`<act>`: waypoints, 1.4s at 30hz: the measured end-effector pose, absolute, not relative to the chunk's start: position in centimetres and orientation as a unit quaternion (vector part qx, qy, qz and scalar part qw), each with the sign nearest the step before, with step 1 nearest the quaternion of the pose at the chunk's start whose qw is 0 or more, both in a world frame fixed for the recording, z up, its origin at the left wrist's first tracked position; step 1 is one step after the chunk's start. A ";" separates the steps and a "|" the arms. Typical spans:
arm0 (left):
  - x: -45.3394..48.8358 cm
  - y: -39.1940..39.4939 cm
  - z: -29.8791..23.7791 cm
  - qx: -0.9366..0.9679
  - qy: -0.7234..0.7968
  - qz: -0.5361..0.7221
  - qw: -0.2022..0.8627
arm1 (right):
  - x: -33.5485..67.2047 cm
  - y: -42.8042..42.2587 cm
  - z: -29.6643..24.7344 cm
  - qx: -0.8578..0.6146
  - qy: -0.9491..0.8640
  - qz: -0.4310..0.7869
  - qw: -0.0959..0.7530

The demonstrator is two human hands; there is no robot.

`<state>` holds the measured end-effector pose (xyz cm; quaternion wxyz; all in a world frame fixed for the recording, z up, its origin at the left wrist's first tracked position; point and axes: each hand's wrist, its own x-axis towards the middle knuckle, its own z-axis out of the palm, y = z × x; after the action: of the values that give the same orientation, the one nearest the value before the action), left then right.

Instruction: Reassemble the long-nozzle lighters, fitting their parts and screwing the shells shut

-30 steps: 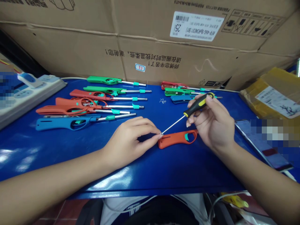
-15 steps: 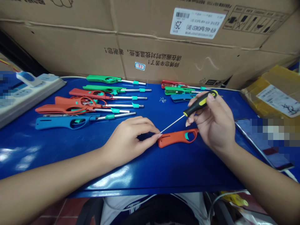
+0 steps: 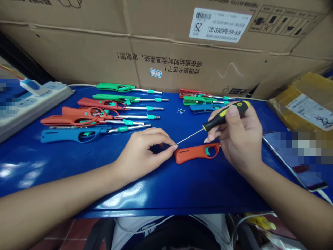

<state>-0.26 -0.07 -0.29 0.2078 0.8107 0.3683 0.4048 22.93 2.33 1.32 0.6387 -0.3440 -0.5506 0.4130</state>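
Note:
My right hand point(image 3: 240, 137) is wrapped around the black and yellow handle of a screwdriver point(image 3: 221, 116), its thin shaft slanting down to the left. At the shaft's tip, the thumb and forefinger of my left hand point(image 3: 145, 149) are pinched together; whatever is between them is too small to make out. Just below and right of that pinch, an orange gas lighter point(image 3: 194, 153) lies flat on the table, with a turquoise trigger in its loop. Its right end is hidden behind my right hand. Several tiny, thin silvery pieces, perhaps screws point(image 3: 181, 110), lie farther back.
Several lighters, among them a blue one point(image 3: 70, 135) and a green one point(image 3: 114, 87), lie at the left. More lighters point(image 3: 195, 93) rest at the back right. A power strip point(image 3: 39, 99), a phone point(image 3: 291, 159) and a large cardboard box point(image 3: 161, 52) border the blue table point(image 3: 145, 194).
The screwdriver tip and my left fingertips have shifted slightly left and up together, a little off the orange lighter's end. The screwdriver lies at a flatter slant. Both hands keep their grips.

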 end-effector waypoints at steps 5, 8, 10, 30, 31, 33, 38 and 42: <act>-0.1 0.0 -0.3 0.808 0.378 0.397 0.218 | 22.7 2.2 1.3 -0.364 -0.541 0.435 0.621; -0.1 0.0 -0.2 0.804 0.383 0.395 0.224 | 22.5 2.1 1.4 -0.370 -0.536 0.445 0.614; -0.1 0.0 -0.2 0.804 0.384 0.390 0.231 | 22.5 2.0 1.5 -0.373 -0.536 0.450 0.609; -0.2 0.2 -1.0 0.872 0.326 0.267 0.249 | 23.3 0.3 2.9 -0.271 -0.661 0.369 0.594; -0.2 0.2 -1.0 0.873 0.323 0.268 0.249 | 23.3 0.2 2.8 -0.266 -0.670 0.368 0.587; -0.2 0.2 -1.0 0.874 0.319 0.269 0.247 | 23.4 0.1 2.8 -0.260 -0.682 0.364 0.579; -0.1 0.2 -0.8 0.876 0.318 0.264 0.251 | 23.5 0.0 2.7 -0.265 -0.688 0.365 0.569; -0.2 0.3 -0.8 0.877 0.314 0.258 0.258 | 23.4 0.1 2.6 -0.244 -0.695 0.359 0.573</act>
<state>-0.17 0.29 -0.85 0.2577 0.8766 0.3138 0.2581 23.38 0.08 2.58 0.5733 -0.2445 -0.6949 0.3588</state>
